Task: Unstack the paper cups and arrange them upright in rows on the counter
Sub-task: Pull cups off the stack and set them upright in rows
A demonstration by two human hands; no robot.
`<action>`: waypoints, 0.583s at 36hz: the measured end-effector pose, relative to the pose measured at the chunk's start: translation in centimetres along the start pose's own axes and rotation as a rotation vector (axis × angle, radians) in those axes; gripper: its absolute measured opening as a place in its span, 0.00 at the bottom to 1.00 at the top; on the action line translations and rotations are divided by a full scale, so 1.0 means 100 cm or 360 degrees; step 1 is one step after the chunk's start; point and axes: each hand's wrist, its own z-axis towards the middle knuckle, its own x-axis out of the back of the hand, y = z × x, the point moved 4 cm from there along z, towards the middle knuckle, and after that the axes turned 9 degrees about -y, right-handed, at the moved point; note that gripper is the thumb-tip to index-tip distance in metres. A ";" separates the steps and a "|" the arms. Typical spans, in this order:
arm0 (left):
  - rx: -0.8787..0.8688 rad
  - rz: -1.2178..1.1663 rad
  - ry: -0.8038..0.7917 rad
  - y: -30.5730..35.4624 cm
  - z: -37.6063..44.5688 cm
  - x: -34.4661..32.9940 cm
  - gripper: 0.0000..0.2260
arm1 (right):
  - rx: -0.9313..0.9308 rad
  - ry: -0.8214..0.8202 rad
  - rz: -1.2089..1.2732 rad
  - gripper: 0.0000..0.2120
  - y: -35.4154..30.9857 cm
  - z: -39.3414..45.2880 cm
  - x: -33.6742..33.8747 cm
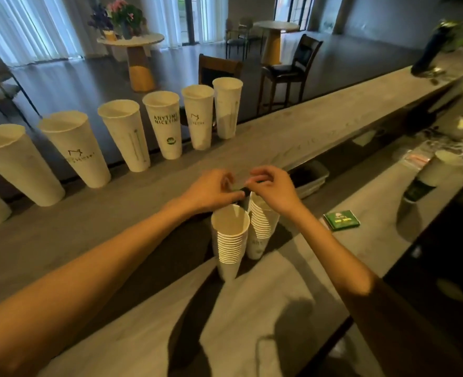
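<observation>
While both hands meet just above the right-hand stack of nested white paper cups [263,224], the left hand [211,190] and right hand [273,190] have fingers curled, pinching something small and dark; that stack stands upright directly beneath them, right hand nearer.

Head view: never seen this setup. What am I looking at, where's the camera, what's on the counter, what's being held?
There is no robot here: a person works with bare hands, and the single wide-angle camera sits on their head, looking forward and down.

Along the far edge of the grey counter stands a row of single white paper cups, all upright. Nearer, on the lower ledge, are two stacks of nested cups, and a small green packet lies to their right.

The left hand and the right hand meet just above the stacks, fingers curled around something small and dark. What it is, the picture does not show.
</observation>
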 end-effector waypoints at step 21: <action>-0.0203 0.0524 -0.0149 -0.021 -0.093 -0.040 0.47 | -0.0140 0.0197 -0.0153 0.12 0.011 -0.102 -0.010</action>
